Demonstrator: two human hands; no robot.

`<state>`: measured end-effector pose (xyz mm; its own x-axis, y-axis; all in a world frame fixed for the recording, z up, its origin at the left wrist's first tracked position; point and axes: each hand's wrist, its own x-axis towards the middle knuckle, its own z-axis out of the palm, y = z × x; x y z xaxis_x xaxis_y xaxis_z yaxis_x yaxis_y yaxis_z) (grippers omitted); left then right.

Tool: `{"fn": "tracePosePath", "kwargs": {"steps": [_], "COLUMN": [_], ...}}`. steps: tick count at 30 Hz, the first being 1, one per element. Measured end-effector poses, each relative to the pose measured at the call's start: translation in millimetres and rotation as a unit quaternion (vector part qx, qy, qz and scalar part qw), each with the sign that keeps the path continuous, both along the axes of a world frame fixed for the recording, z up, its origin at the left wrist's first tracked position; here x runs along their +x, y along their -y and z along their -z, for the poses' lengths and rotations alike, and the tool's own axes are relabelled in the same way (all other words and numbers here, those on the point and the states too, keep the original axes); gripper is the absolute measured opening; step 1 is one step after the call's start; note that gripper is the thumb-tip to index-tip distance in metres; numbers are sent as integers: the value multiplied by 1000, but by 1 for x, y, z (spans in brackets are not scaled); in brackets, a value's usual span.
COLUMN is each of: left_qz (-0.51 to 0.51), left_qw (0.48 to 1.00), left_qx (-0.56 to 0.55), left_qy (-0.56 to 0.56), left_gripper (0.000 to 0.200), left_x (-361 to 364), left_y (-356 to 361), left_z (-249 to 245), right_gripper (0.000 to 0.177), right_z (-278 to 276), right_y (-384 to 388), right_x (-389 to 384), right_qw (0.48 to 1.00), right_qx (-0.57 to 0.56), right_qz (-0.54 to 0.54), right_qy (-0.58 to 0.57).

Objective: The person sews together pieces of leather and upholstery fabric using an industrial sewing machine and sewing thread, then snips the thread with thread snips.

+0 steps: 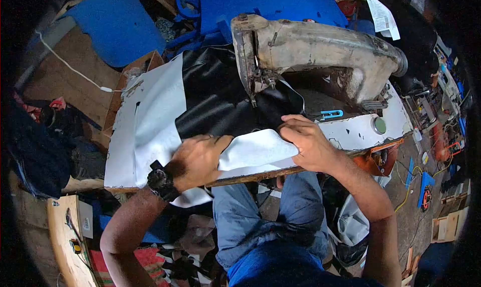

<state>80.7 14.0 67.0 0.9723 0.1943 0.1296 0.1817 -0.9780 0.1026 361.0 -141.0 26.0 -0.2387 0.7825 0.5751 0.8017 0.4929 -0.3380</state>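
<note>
An old, worn sewing machine (320,44) stands on a white, chipped table (120,152). Under its needle area lies a glossy black vinyl sheet (213,94), joined to or overlapping white material at the left. The near edge is turned up, so a white underside (258,149) shows between my hands. My left hand (198,159), with a black watch at its wrist, is closed on this edge, thumb pointing right. Closer to the needle, my right hand (308,141) pinches the fold's right end. My fingertips beneath the sheet are hidden.
Light blue thread snips (331,114) and a round green-topped tin (379,125) lie right of my right hand. Blue chairs (115,24) stand behind the table. A white cable (75,66) runs at the left. Scraps and tools litter the floor.
</note>
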Motion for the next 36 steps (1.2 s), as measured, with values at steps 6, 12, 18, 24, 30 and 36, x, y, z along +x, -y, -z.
{"fn": "tracePosePath", "kwargs": {"steps": [6,12,18,24,30,36], "left_qz": [147,-68,3,264,261,267], "left_qw": [978,836,941,927,941,936], "left_qx": [-54,-530,-324,-229,-192,-198], "left_qy": [139,128,102,135,97,113], "left_gripper": [47,79,56,51,39,34], "left_x": [19,31,58,54,60,59], "left_y": [-33,-52,-44,-57,-50,-50], "left_z": [-11,39,34,48,48,50], "right_gripper": [35,29,33,42,67,95], "right_z": [-18,-46,-44,-39,-32,-13], "right_y": [-20,-54,-57,-59,-44,-57], "right_x": [10,23,30,41,28,19], "right_qw": [995,925,919,942,937,958], "right_qx": [-96,-331,-339,-284,-256,-208], "right_qz": [-7,9,-30,-172,-172,-117], "right_qy": [-6,-187,-197,47,163,161]}}
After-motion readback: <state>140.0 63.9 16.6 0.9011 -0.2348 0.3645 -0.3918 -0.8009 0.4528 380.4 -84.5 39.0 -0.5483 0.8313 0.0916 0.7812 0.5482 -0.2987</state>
